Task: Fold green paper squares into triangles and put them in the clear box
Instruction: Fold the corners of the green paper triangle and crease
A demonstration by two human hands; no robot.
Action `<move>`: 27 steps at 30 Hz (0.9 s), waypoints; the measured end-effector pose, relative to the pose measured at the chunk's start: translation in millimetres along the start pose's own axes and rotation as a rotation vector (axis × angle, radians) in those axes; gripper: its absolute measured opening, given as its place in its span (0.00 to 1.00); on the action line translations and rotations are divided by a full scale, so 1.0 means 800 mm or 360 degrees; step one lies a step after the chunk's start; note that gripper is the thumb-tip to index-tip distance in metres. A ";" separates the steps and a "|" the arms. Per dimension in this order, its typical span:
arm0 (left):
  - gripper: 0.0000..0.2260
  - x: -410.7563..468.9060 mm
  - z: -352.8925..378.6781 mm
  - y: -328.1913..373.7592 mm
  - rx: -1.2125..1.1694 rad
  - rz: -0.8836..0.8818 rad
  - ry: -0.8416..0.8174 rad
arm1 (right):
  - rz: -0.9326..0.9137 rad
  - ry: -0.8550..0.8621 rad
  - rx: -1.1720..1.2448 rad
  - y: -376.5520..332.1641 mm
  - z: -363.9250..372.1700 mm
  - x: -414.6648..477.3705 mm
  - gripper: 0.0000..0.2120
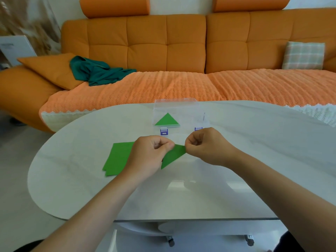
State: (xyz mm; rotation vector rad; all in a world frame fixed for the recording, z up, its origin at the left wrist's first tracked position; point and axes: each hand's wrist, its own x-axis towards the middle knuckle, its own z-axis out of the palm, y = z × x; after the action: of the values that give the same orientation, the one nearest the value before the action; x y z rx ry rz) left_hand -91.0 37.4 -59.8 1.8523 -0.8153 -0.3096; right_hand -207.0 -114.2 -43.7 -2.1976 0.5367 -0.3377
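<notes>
Orange sofa (181,51) behind white table (236,160) | left hand (151,157) and right hand (205,146) both pinch folded green triangle (172,156) between them | green paper squares (117,159) under left hand | clear box (180,113) beyond hands holds finished triangle (167,120)

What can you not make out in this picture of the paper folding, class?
Head view:
- Sheet count of the green paper stack: the left hand covers its right side.
- Corners of the held triangle: pinched under the left hand and right hand.
- Whether the triangle inside the clear box is single: lies too flat.
- Print on the purple latch: too small.
</notes>
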 end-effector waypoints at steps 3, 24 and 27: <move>0.06 0.008 -0.011 -0.006 0.0040 -0.0008 0.0100 | 0.0053 0.0013 -0.0068 0.008 -0.007 0.003 0.09; 0.05 -0.003 -0.010 -0.004 0.0443 0.0333 -0.0172 | -0.0198 -0.0141 -0.0167 0.002 0.008 -0.004 0.05; 0.07 0.004 -0.023 -0.001 0.0464 0.0239 -0.0193 | -0.0163 -0.0091 -0.0103 0.003 0.004 0.000 0.07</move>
State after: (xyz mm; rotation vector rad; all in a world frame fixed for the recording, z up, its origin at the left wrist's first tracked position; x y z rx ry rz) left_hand -78.4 48.5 -52.1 2.0421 -1.1252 -0.2175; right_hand -206.5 -113.3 -47.6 -2.2953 0.4103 -0.3143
